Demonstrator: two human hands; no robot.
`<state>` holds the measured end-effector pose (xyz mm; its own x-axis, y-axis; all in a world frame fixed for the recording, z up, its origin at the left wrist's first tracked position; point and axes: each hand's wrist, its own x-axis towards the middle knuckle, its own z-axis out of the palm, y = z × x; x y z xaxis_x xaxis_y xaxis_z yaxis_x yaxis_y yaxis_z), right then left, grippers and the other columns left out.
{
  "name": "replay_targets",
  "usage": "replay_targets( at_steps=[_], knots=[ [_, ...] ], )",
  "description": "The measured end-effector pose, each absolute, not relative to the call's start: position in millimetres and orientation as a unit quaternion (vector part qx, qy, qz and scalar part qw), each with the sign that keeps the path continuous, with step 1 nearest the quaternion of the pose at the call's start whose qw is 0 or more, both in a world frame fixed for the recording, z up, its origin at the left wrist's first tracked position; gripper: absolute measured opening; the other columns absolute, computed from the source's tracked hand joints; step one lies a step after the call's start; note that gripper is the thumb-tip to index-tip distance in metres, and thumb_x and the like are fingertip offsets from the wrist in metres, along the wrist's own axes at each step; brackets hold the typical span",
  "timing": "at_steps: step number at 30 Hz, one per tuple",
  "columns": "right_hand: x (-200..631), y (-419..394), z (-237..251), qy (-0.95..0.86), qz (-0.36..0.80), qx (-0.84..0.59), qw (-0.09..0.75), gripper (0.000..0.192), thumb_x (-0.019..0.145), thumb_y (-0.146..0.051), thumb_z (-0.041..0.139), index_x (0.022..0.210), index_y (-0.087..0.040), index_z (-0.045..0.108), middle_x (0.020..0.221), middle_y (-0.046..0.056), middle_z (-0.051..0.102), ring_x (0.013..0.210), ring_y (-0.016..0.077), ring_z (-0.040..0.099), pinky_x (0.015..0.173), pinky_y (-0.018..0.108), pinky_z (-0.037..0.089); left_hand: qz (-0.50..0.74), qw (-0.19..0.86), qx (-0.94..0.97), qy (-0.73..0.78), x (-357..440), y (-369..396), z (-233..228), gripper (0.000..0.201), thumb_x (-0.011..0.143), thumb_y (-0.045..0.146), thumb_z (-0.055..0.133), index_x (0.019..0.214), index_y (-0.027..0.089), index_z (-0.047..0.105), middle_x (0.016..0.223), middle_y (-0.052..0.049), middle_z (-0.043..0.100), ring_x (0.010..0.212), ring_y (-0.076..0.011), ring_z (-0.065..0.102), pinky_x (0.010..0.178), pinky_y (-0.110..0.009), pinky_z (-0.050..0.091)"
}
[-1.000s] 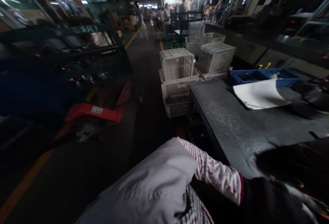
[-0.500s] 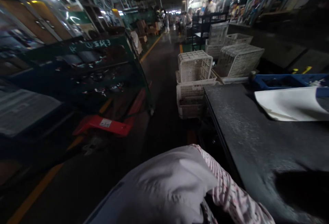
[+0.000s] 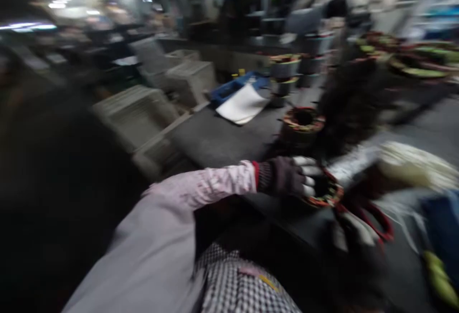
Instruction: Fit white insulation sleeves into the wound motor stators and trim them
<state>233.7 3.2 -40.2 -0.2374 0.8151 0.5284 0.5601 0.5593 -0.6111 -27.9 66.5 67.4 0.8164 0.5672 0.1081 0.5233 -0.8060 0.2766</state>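
Note:
The picture is heavily blurred. My left hand (image 3: pixel 290 179), in a dark glove with white fingertips and a pink patterned sleeve, grips the rim of a round wound coil part (image 3: pixel 324 194) on the dark table (image 3: pixel 215 136). My right hand (image 3: pixel 353 236), also gloved, sits just below that part, beside red looped wires (image 3: pixel 376 219); its grip is lost in the blur. A second round coil part (image 3: pixel 303 120) stands on the table behind the first.
Stacked coil parts (image 3: pixel 283 69) stand further back, with more at the right (image 3: pixel 412 61). A white sheet (image 3: pixel 244 105) lies by a blue tray (image 3: pixel 229 89). White plastic baskets (image 3: pixel 136 112) stand left of the table. A person (image 3: pixel 322 11) is at the far end.
The view has swung right from the aisle onto the table. Both gloved hands and the coil parts have come into sight, and my left hand now holds a coil part.

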Motion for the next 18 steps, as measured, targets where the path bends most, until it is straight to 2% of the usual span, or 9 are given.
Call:
replay_targets(
  at_steps=[2,4,6,8,10,13,15,18],
  knots=[
    [253,-5,-38,-0.75,0.109,-0.485,0.436,0.025,0.101,-0.033,0.068,0.125,-0.032,0.074,0.114,0.011,0.078,0.105,0.0351,0.078,0.089,0.059,0.066,0.113,0.155,0.944,0.267,-39,83,58,0.022,0.097,0.018,0.073,0.113,0.029,0.082,0.13,-0.002,0.081,0.153,-0.028,0.055,0.138,-0.056,0.028],
    [261,-1,-35,-0.717,0.12,-0.509,0.461,0.019,0.102,-0.032,0.064,0.117,-0.027,0.075,0.108,0.01,0.081,0.099,0.0326,0.08,0.085,0.055,0.068,0.168,0.19,0.93,0.267,-46,95,44,0.025,0.091,0.014,0.076,0.107,0.031,0.083,0.13,-0.002,0.081,0.152,-0.0292,0.056,0.135,-0.057,0.034],
    [269,13,-26,-0.655,0.139,-0.552,0.497,0.017,0.101,-0.036,0.066,0.112,-0.026,0.076,0.107,0.01,0.082,0.098,0.0304,0.079,0.085,0.049,0.068,0.218,0.176,0.924,0.26,-50,98,30,0.025,0.09,0.014,0.076,0.108,0.031,0.082,0.14,-0.005,0.077,0.154,-0.0323,0.054,0.132,-0.062,0.038],
    [280,35,-12,-0.584,0.148,-0.598,0.529,0.022,0.099,-0.043,0.069,0.11,-0.025,0.076,0.104,0.009,0.082,0.093,0.0277,0.078,0.084,0.046,0.067,0.248,0.146,0.925,0.247,-51,95,20,0.024,0.093,0.015,0.072,0.112,0.028,0.08,0.145,-0.008,0.074,0.151,-0.0315,0.058,0.131,-0.062,0.04],
    [291,61,1,-0.522,0.173,-0.623,0.556,0.032,0.094,-0.051,0.073,0.108,-0.022,0.074,0.099,0.007,0.079,0.085,0.0232,0.075,0.081,0.042,0.065,0.258,0.131,0.929,0.232,-51,92,15,0.026,0.097,0.016,0.066,0.116,0.028,0.079,0.137,-0.007,0.078,0.143,-0.0279,0.065,0.132,-0.059,0.039],
    [300,103,14,-0.457,0.23,-0.632,0.582,0.045,0.077,-0.058,0.083,0.097,-0.021,0.068,0.089,0.003,0.073,0.078,0.018,0.069,0.079,0.037,0.061,0.252,0.13,0.931,0.228,-48,92,13,0.025,0.099,0.019,0.063,0.117,0.028,0.078,0.119,-0.004,0.083,0.131,-0.026,0.072,0.131,-0.057,0.041],
    [297,125,15,-0.444,0.238,-0.636,0.584,0.047,0.071,-0.058,0.085,0.093,-0.021,0.065,0.085,0.001,0.07,0.077,0.0169,0.066,0.08,0.036,0.06,0.259,0.125,0.927,0.24,-44,92,12,0.022,0.098,0.022,0.063,0.114,0.026,0.078,0.115,-0.005,0.083,0.124,-0.0259,0.074,0.128,-0.055,0.045],
    [285,141,13,-0.428,0.225,-0.638,0.6,0.043,0.072,-0.058,0.081,0.088,-0.021,0.063,0.08,-0.001,0.069,0.074,0.0159,0.065,0.074,0.034,0.059,0.309,0.104,0.909,0.258,-38,84,8,0.018,0.098,0.023,0.063,0.109,0.024,0.078,0.108,-0.006,0.083,0.112,-0.0246,0.076,0.12,-0.051,0.054]
  ],
)
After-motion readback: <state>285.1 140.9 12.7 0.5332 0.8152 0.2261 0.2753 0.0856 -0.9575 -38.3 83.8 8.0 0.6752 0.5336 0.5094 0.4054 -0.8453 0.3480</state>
